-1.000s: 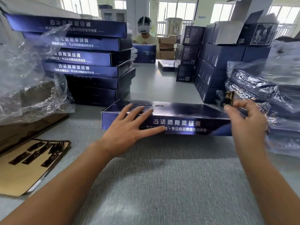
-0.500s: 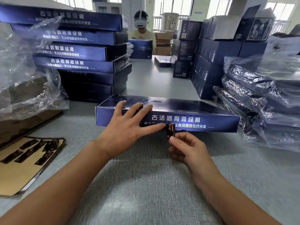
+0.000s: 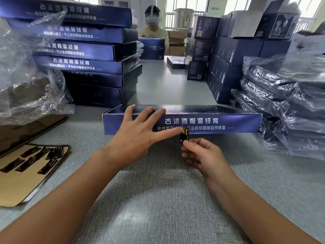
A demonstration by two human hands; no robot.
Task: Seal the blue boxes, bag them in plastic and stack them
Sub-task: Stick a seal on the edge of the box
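A flat blue box (image 3: 211,121) with white lettering lies across the grey table in front of me. My left hand (image 3: 139,132) rests on its top and front face with straight spread fingers, the thumb reaching toward the middle of the front. My right hand (image 3: 202,155) pinches a small black and gold sticker (image 3: 184,136) and holds it upright against the lower edge of the box's front face, just beside my left thumb.
A tall stack of blue boxes (image 3: 84,55) stands at the back left, with loose plastic bags (image 3: 26,81) beside it. Bagged boxes (image 3: 290,103) pile up on the right. A sticker sheet (image 3: 26,166) lies at the left. A person (image 3: 153,27) sits at the far end.
My right hand carried the sticker from the box's right end to the middle of its front face. The box slid slightly toward me; my left hand stayed on it.
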